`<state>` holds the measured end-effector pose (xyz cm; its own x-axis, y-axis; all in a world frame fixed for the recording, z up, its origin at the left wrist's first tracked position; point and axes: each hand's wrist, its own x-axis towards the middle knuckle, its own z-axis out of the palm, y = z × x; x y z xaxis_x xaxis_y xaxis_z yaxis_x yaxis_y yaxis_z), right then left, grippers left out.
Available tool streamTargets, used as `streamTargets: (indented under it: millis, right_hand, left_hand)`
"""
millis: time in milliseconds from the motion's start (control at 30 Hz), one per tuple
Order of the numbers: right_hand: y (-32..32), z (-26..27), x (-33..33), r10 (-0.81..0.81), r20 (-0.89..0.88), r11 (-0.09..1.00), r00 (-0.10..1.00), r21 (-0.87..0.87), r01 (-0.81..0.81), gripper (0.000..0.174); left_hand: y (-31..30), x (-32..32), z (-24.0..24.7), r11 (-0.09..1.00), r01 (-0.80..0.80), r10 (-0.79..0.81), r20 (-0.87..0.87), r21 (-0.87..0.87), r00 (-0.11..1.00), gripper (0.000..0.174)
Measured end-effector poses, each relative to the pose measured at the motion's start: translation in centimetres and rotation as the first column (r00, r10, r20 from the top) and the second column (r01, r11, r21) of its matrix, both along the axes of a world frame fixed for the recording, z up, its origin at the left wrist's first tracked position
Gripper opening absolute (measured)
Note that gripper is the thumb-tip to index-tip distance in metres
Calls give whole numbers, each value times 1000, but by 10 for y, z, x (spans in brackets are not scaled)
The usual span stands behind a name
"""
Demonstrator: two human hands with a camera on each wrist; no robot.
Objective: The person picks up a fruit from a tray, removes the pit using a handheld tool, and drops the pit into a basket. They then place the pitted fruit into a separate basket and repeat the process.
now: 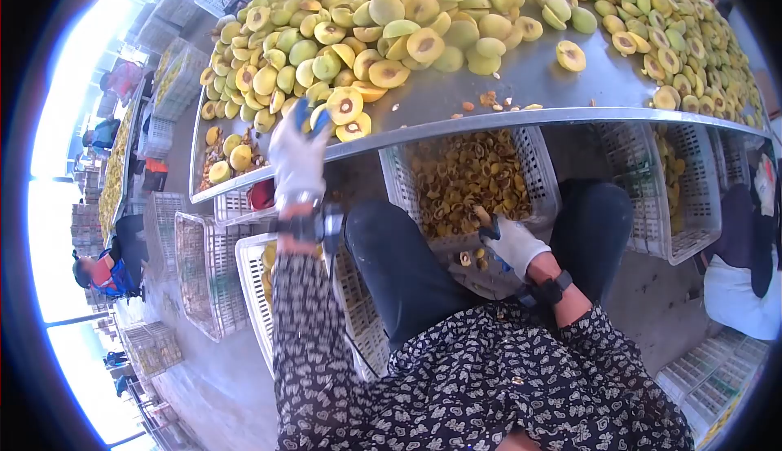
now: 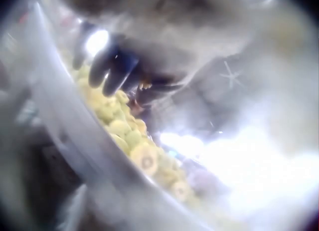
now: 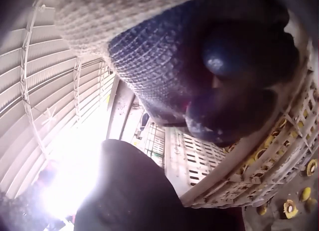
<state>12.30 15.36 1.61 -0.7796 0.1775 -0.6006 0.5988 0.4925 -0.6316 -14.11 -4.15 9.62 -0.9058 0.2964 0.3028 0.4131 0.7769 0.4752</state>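
My left hand (image 1: 297,158), in a white glove with dark blue fingertips, reaches over the metal table's rim among halved yellow-green stone fruits (image 1: 344,105). In the left wrist view its blue-coated fingers (image 2: 117,74) reach down over the fruit, spread somewhat apart, with nothing visibly gripped. My right hand (image 1: 517,247), gloved alike, is low between the knees at the near rim of a crate of fruit scraps (image 1: 472,174). Its dark fingers (image 3: 219,116) are curled, and a small brownish piece (image 1: 483,216) pokes out from them; what exactly it is, I cannot tell.
The metal table (image 1: 521,81) bears heaps of halved fruit, with one half (image 1: 570,56) lying alone. White plastic crates (image 1: 680,199) stand under the table, and another (image 1: 257,256) is by my left leg. Fruit scraps (image 3: 290,208) lie on the floor. A person (image 1: 110,276) is at the far left.
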Motion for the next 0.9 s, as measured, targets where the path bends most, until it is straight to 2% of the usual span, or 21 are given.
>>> streamTargets:
  millis: [33, 67, 133, 200, 267, 300, 333, 367, 400, 433, 467, 500, 533, 567, 633, 700, 767, 800, 833, 900]
  right_hand:
    - [0, 9, -2, -68, -13, 991, 998, -119, 66, 37]
    - [0, 6, -2, -74, -14, 990, 997, -119, 71, 37]
    - [-1, -5, 5, -176, 82, 972, 981, -143, 187, 35]
    - [-2, -12, 8, -198, 62, 969, 978, -139, 205, 34]
    - [-2, -11, 11, -207, 46, 969, 977, -131, 211, 33]
    - [-1, -9, 9, -208, 13, 972, 978, -113, 208, 33]
    - [-1, -7, 8, -209, -15, 974, 978, -95, 207, 33]
    - [-1, -5, 7, -208, -2, 974, 978, -93, 207, 33]
    - [0, -5, 4, -233, -38, 960, 972, -167, 224, 33]
    - [0, -3, 0, -258, -75, 942, 963, -241, 234, 33]
    - [-2, 0, -5, -248, -67, 944, 966, -241, 225, 33]
    - [-5, 7, -9, -257, -131, 939, 957, -268, 215, 33]
    - [-8, 15, -12, -268, -191, 933, 944, -295, 205, 33]
    - [-13, 26, -14, -284, -244, 926, 927, -321, 199, 32]
    - [-22, 70, -21, -284, -122, 901, 951, -373, 221, 23]
    - [-30, 75, -20, -252, -122, 918, 960, -345, 197, 25]
    - [-36, 68, -18, -15, -414, 998, 910, -67, -14, 30]
    - [-39, 67, -18, 75, -421, 997, 904, 42, -64, 27]
    - [-42, 66, -16, 72, -418, 997, 905, 43, -59, 27]
    - [-48, 62, -13, 175, -411, 978, 895, 180, -108, 32]
  left_hand:
    - [18, -14, -4, 981, 22, -38, -83, -192, 996, 54]
    - [31, -27, -12, 960, 48, -57, -27, -276, 998, 56]
    - [42, -37, -23, 929, 69, -73, 2, -364, 997, 54]
    - [46, -37, -23, 910, 84, -94, -3, -405, 996, 52]
    - [38, -31, -25, 974, 77, -66, 56, -211, 996, 48]
    - [32, -27, -31, 984, 110, -117, 42, 143, 992, 46]
    - [30, -18, -26, 912, 151, -206, 107, 382, 973, 45]
    - [26, -4, -14, 788, 152, -300, 157, 597, 941, 44]
    - [32, 24, 3, 620, 70, -374, 216, 781, 902, 36]
    - [23, 40, 8, 359, -38, -608, 264, 933, 748, 33]
    - [22, 55, 5, 177, -226, -665, 286, 958, 690, 35]
    - [25, 70, 1, -4, -412, -723, 282, 911, 631, 38]
    - [21, 80, -15, -171, -522, -835, 158, 835, 527, 42]
    - [23, 93, -26, -242, -604, -806, 189, 759, 561, 42]
    - [25, 110, -41, -388, -730, -805, 178, 563, 566, 41]
    - [30, 129, -46, -305, -771, -775, 325, 558, 542, 41]
    - [29, 134, -61, -208, -716, -784, 325, 666, 529, 45]
    - [29, 137, -66, -205, -722, -787, 327, 661, 523, 45]
    - [29, 138, -67, -169, -691, -823, 286, 703, 491, 47]
    - [29, 142, -67, -132, -655, -857, 246, 744, 453, 48]
